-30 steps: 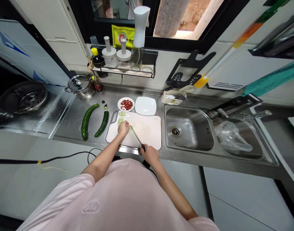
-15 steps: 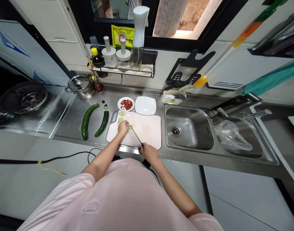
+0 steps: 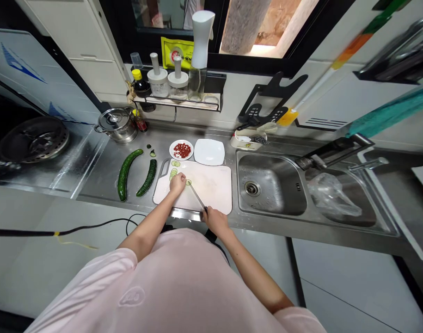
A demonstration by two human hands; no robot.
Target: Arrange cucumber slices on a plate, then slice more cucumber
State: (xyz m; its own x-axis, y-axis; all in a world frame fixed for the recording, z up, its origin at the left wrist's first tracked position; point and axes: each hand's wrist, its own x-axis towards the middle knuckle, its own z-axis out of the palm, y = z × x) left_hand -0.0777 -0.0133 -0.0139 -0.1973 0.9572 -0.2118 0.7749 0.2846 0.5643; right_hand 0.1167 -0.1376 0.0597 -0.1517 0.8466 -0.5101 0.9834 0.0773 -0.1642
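My right hand (image 3: 216,221) is wrapped round the dark handle of a knife (image 3: 198,196). Its blade points up and left over the white cutting board (image 3: 214,185), with a thin cucumber slice (image 3: 188,182) at the tip. My left hand (image 3: 177,184) rests on the board just left of that slice, fingers drawn together; whatever they pinch is hidden. More cucumber slices (image 3: 173,172) lie beyond it along the board's left side. Left of the board, on the steel counter, are a shorter cut cucumber (image 3: 147,178) and a longer whole one (image 3: 127,175).
Behind the board stand a plate of chopped red pieces (image 3: 182,150) and a white square dish (image 3: 209,152). Dark cucumber ends (image 3: 152,153) lie near the plate. To the right is a steel sink (image 3: 272,185); a lidded pot (image 3: 117,125) and a wok (image 3: 33,138) are at left.
The view has shifted very slightly. Both hands, the knife and the slices keep practically the same places.
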